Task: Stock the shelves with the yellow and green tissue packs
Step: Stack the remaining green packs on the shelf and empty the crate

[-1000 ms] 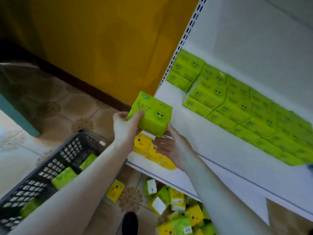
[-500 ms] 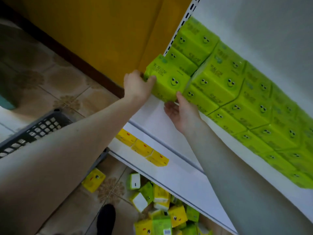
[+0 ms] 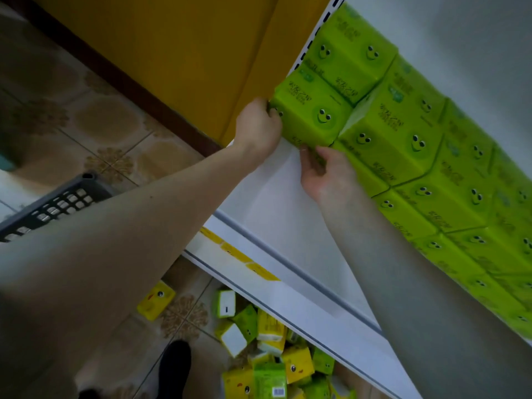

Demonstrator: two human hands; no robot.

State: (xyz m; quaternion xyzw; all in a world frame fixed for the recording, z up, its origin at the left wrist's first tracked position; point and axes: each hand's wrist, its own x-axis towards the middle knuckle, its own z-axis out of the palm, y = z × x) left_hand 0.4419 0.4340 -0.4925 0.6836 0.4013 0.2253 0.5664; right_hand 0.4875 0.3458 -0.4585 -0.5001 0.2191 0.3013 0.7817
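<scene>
While your left hand (image 3: 257,126) grips the left end of the green tissue pack (image 3: 313,110), its fingertips curl out of sight behind that end. The pack lies at the far left of the upper shelf (image 3: 282,203), touching the stacked green packs (image 3: 417,156) on its right and behind it. Your hands hide whether its underside rests fully on the board.

Your right hand (image 3: 325,174) sits at the pack's lower right corner with its fingers bent against the bottom edge. The tips are blurred and partly covered, so you cannot tell whether they pinch the pack or only press it.

The stack runs off to the right and is cut by the frame edge. On the lower shelf (image 3: 316,309) the yellow packs (image 3: 239,254) show only as a thin strip under the upper shelf's lip. Your left forearm covers most of the black basket (image 3: 57,203), leaving one corner in view. A heap of mixed packs (image 3: 273,355) on the floor is cut off at the bottom edge, with a lone yellow pack (image 3: 155,299) beside it and a dark shoe (image 3: 174,367) near
</scene>
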